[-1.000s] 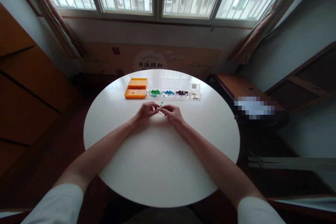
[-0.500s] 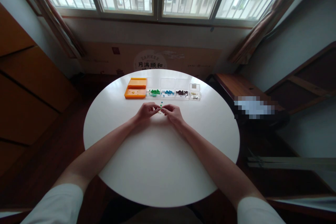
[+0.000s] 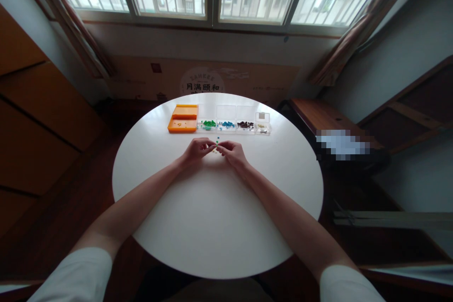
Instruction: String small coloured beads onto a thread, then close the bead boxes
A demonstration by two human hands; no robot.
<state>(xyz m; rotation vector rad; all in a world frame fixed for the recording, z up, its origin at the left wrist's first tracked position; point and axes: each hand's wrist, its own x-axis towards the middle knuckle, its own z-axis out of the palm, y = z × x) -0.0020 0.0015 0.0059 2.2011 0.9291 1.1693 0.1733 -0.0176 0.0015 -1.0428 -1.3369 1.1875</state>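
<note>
My left hand (image 3: 198, 148) and my right hand (image 3: 231, 151) meet fingertip to fingertip above the white table (image 3: 212, 217). Both are closed in a pinch around a tiny green piece (image 3: 217, 142), too small to make out its exact kind. Just beyond the fingertips lies a small blue piece (image 3: 218, 138). A few pale specks (image 3: 214, 152) show on the table under the fingers, partly hidden. Farther back, clear open boxes hold small green pieces (image 3: 209, 124), blue pieces (image 3: 227, 124) and dark brown pieces (image 3: 245, 125).
An open orange case (image 3: 182, 125) with a few yellow bits stands left of the clear boxes. A small clear box (image 3: 262, 127) with pale bits ends the row at right. Beyond the round table are a wooden bench (image 3: 307, 113) and a printed carton (image 3: 134, 75).
Hardly anything differs. Both hands keep their pinch on the green piece in the same place, and the boxes have not moved.
</note>
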